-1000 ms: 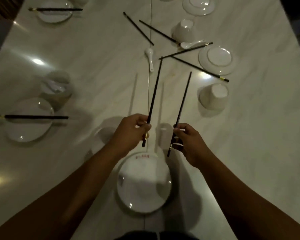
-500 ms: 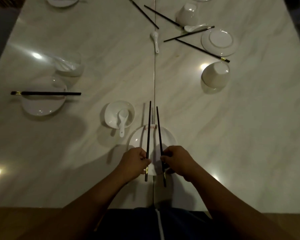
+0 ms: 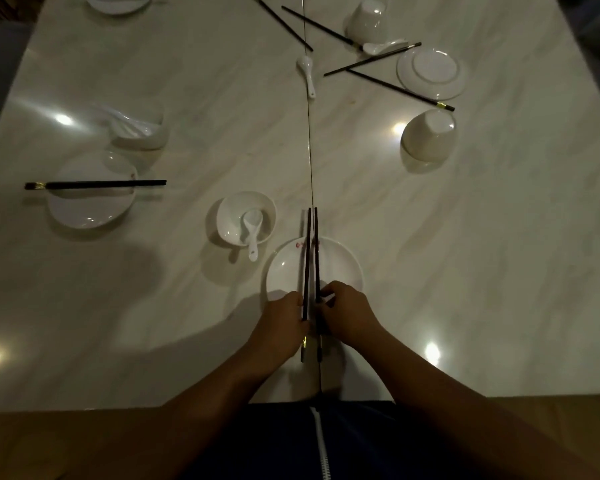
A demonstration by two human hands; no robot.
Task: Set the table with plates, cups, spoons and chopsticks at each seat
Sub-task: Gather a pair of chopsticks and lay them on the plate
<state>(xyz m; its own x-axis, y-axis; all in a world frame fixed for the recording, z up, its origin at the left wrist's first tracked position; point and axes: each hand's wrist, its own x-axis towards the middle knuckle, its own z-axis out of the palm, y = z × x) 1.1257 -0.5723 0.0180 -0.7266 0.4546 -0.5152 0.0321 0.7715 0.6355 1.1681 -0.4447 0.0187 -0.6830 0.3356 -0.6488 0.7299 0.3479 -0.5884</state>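
Two chopsticks (image 3: 307, 258) sit nearly parallel over the plate (image 3: 343, 271), tips at 12 o'clock, your left hand (image 3: 280, 323) and right hand (image 3: 349, 315) each pinching one in curled fingers; even up the butt ends, then lower both together gently

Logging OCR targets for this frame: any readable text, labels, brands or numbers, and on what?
Near plate: red mark on the far rim, too blurred to read.
Left plate: tiny red speck on the rim, too small to read.
Held chopsticks: no text visible.
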